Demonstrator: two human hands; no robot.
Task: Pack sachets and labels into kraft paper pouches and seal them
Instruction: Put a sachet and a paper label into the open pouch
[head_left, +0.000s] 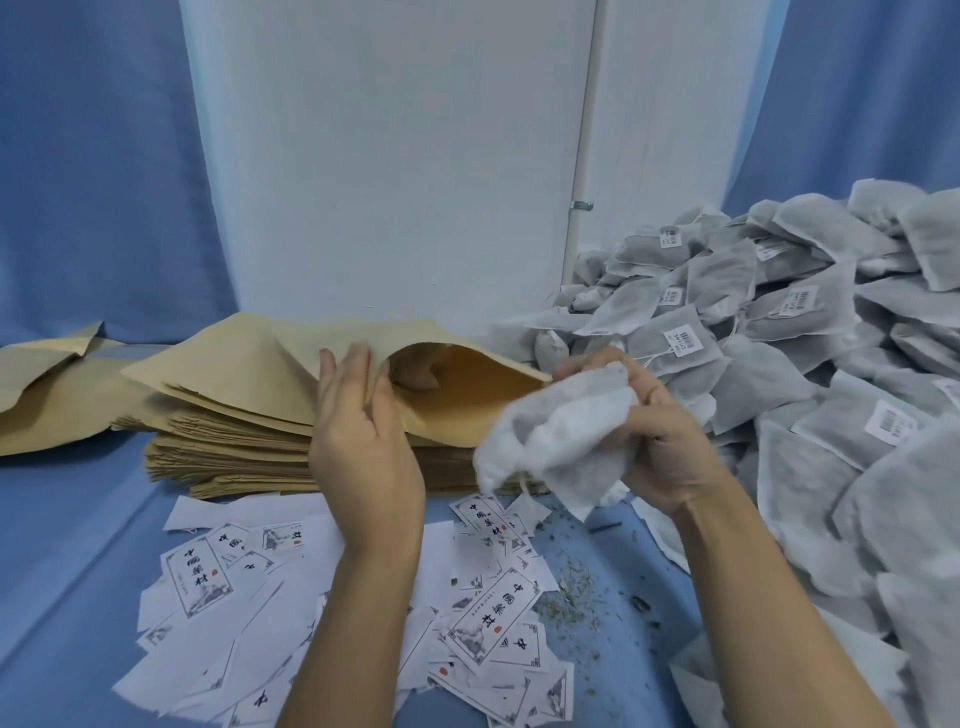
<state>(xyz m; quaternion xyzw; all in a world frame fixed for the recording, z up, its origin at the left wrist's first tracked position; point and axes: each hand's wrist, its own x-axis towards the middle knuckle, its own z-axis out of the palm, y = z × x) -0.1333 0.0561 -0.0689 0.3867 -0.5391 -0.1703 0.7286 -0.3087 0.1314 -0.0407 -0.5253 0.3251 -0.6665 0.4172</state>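
Note:
A stack of kraft paper pouches (234, 452) lies on the blue table. The top pouch (467, 395) gapes open toward the right. My left hand (363, 431) lifts its upper flap, thumb under the paper edge and fingers straight. My right hand (660, 436) grips a white mesh sachet (550, 441) just in front of the pouch mouth. White printed labels (488, 618) lie scattered on the table below both hands.
A large heap of grey sachets (779, 332) with barcode tags fills the right side. More kraft pouches (47, 395) lie at the left. Loose herb crumbs (571, 597) dot the blue cloth (67, 571). A white panel (395, 156) stands behind.

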